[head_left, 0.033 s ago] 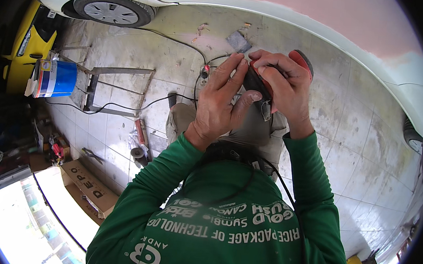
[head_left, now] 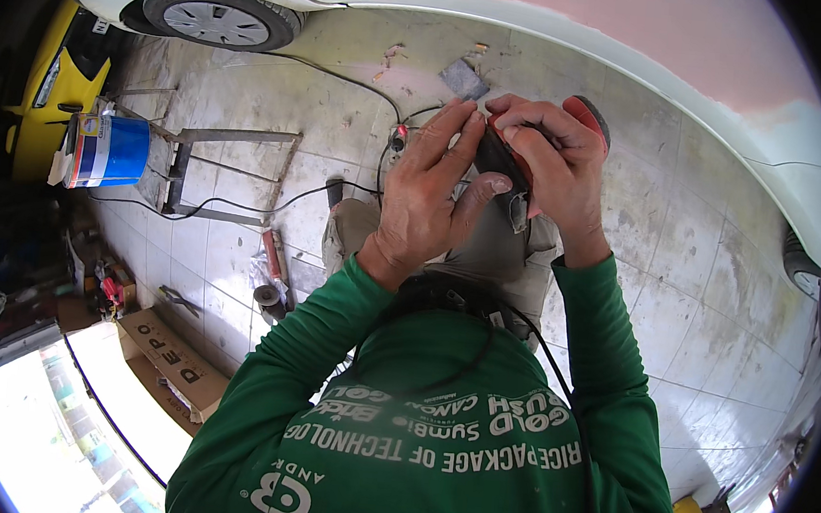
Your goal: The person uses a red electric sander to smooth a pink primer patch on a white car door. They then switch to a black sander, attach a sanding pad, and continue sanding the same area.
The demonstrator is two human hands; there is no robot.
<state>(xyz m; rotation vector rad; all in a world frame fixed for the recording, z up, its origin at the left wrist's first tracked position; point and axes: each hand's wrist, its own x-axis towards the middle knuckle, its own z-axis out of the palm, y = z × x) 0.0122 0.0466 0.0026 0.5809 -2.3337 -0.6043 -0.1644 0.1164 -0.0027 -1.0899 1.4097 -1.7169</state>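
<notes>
A red-and-black hand tool (head_left: pixel 581 114), apparently a sanding block or sander, is raised above my lap, with a metal clip (head_left: pixel 518 212) at its lower end. My right hand (head_left: pixel 557 176) grips it with curled fingers. My left hand (head_left: pixel 420 199) lies along the tool's left side, fingers stretched and fingertips at or touching it, thumb apart over its dark face. Beyond them on the tiled floor lie a grey sheet (head_left: pixel 463 80) and a power strip with a red plug (head_left: pixel 399 138).
A white car with pink patches (head_left: pixel 583 24) spans the top. At left are a yellow bumper (head_left: pixel 41 112), a blue can (head_left: pixel 122 152), a metal frame (head_left: pixel 285 139) and black cords (head_left: pixel 241 203). Small tools (head_left: pixel 274 255) and a cardboard box (head_left: pixel 162 348) lie lower left.
Both hands and the tool have shifted very slightly up the picture; the grip looks the same.
</notes>
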